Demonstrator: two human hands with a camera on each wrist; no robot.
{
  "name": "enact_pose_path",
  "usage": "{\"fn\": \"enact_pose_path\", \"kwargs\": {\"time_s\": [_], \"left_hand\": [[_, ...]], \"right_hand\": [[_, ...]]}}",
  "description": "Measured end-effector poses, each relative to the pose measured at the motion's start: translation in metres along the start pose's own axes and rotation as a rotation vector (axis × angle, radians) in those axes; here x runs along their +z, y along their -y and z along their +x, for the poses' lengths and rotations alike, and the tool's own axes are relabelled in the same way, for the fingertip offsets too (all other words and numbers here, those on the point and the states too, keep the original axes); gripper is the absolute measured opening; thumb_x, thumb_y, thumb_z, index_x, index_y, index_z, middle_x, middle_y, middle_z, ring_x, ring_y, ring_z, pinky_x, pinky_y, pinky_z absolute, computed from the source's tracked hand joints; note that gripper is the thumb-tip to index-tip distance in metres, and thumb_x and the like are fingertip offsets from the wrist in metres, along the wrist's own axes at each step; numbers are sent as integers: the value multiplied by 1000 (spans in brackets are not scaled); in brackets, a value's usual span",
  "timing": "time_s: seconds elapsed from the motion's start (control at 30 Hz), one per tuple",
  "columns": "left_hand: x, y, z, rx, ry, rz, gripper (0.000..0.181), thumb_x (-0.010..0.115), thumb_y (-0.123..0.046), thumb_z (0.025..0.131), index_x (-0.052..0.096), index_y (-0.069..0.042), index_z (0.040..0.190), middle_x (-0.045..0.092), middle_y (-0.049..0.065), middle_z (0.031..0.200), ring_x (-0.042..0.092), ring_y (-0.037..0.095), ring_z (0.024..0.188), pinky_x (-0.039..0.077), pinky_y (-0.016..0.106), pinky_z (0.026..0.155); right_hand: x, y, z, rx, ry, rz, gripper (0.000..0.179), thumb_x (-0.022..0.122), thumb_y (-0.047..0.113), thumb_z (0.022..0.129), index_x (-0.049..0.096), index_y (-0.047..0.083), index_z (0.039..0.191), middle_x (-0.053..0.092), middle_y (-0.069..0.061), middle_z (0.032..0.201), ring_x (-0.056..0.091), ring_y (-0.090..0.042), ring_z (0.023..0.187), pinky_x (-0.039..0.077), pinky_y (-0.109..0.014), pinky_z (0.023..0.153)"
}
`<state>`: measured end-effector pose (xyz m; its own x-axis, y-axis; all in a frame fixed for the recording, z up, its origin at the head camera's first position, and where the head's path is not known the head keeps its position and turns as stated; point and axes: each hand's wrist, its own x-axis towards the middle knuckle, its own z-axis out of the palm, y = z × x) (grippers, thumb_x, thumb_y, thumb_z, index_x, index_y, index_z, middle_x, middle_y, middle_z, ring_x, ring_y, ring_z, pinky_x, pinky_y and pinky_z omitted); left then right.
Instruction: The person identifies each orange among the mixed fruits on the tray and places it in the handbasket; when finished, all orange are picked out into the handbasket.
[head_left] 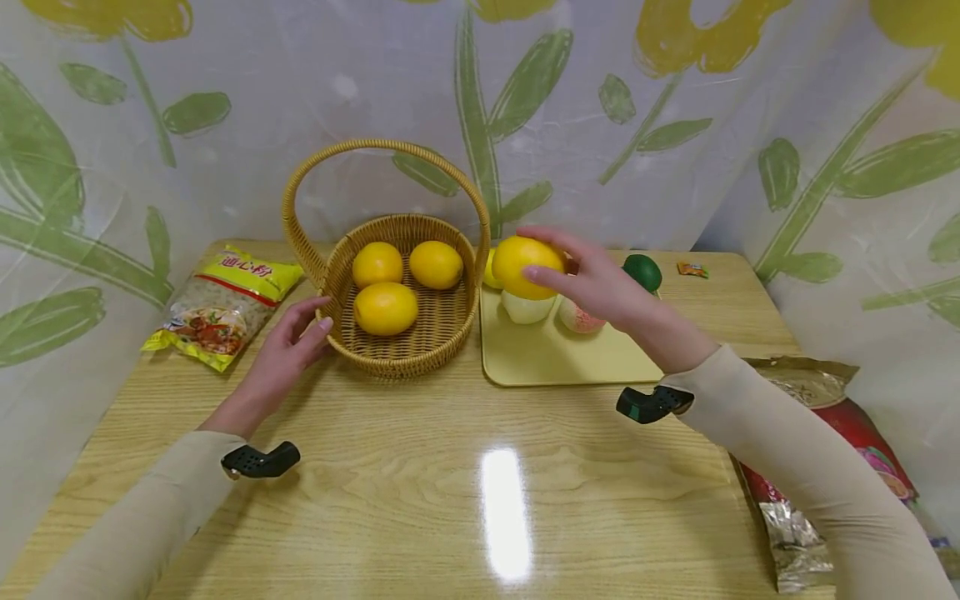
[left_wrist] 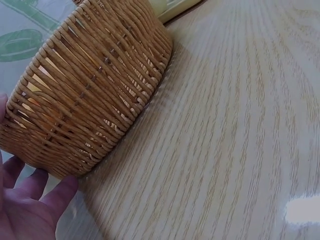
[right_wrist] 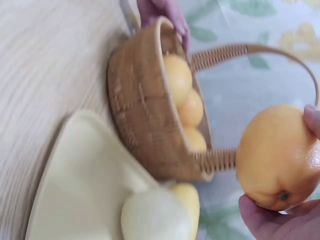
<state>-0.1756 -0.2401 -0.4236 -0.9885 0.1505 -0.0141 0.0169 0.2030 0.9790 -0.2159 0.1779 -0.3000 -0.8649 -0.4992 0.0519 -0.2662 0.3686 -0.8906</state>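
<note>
My right hand (head_left: 600, 279) grips an orange (head_left: 517, 268) between thumb and fingers, holding it above the left part of the yellow tray (head_left: 555, 367). The right wrist view shows a green stem mark on this orange (right_wrist: 272, 155). To the left stands a wicker basket (head_left: 397, 367) with a tall arched handle; three yellow-orange fruits (head_left: 386, 308) lie in it. My left hand (head_left: 288, 342) holds the basket's left side, thumb at the rim. In the left wrist view its fingers (left_wrist: 60, 197) press the outer wicker wall low down.
On the tray sit a pale round fruit (head_left: 527, 308), a pink speckled fruit (head_left: 580, 318), a dark green fruit (head_left: 642, 272) and a partly hidden yellow one. A pasta bag (head_left: 225, 304) lies left, a small wrapped candy (head_left: 692, 269) back right, a red-gold bag (head_left: 862, 433) right.
</note>
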Motion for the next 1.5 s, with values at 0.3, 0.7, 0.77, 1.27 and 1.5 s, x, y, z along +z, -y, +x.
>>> {"fn": "enact_pose_path", "kwargs": {"time_s": [0.3, 0.7, 0.77, 1.27, 1.5], "left_hand": [[-2, 0, 1, -16, 4, 21, 65, 49, -39, 102, 22, -14, 155, 10, 10, 163, 19, 33, 146, 41, 46, 104], [-3, 0, 1, -26, 10, 18, 65, 50, -40, 102, 22, -16, 155, 9, 9, 163, 16, 30, 147, 37, 51, 106], [-3, 0, 1, -27, 10, 18, 65, 50, -40, 102, 22, -15, 155, 9, 10, 163, 17, 31, 147, 36, 52, 106], [-3, -2, 1, -36, 17, 18, 66, 51, -41, 101, 22, -15, 155, 10, 10, 163, 13, 30, 147, 32, 58, 109], [-3, -3, 0, -36, 11, 18, 67, 51, -41, 101, 22, -12, 155, 10, 11, 163, 14, 31, 147, 32, 58, 109]], "right_hand": [[30, 20, 21, -66, 76, -19, 53, 64, 30, 96, 47, 26, 146, 46, 1, 143, 55, -21, 110, 52, -37, 90], [59, 36, 56, -93, 167, -161, 57, 64, 36, 95, 44, 27, 148, 51, 3, 137, 54, -14, 107, 47, -31, 94], [64, 38, 61, -87, 187, -152, 56, 65, 33, 96, 44, 26, 147, 54, 2, 133, 55, -15, 106, 47, -30, 93], [79, 27, 91, -26, 297, -508, 59, 66, 33, 94, 44, 20, 148, 55, -6, 131, 46, -22, 115, 40, -34, 98], [90, 22, 103, 8, 358, -609, 59, 65, 31, 95, 44, 18, 148, 51, -9, 141, 37, -29, 128, 35, -40, 107]]}}
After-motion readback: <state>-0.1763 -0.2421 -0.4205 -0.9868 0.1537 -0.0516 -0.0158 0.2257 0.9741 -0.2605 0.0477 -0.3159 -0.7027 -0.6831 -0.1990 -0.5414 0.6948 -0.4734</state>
